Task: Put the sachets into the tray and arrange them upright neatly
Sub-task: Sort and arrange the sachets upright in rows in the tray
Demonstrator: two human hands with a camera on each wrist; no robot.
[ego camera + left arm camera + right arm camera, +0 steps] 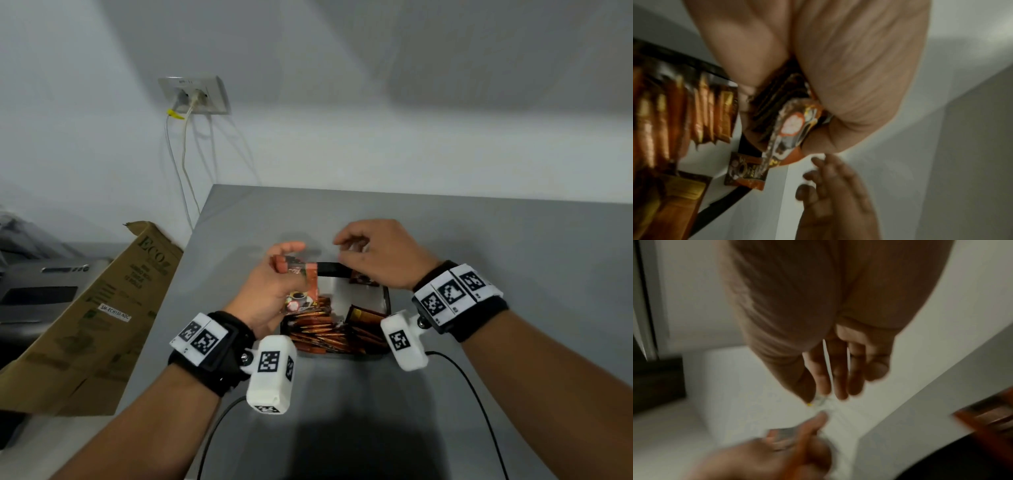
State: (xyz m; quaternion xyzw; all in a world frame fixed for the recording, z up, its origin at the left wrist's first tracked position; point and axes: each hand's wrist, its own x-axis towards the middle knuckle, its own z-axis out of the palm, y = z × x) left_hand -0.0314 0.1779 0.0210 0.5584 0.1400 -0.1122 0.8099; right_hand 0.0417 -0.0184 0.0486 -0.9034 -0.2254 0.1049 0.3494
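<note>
Grey tabletop (513,274) carries the tray (386,298), above which the left hand (270,291) grips sachets (301,291), while the right hand (380,257) hovers loosely curled, holding nothing.

Black wrist straps (219,363) carry white tagged camera pods (270,370).

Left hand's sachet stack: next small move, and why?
Probably the right hand pinches the top of one sachet from the bunch gripped by the left hand, then stands it in the tray. The right fingers hang loose and hold nothing just beside the bunch, and the tray's far part is bare.
</note>
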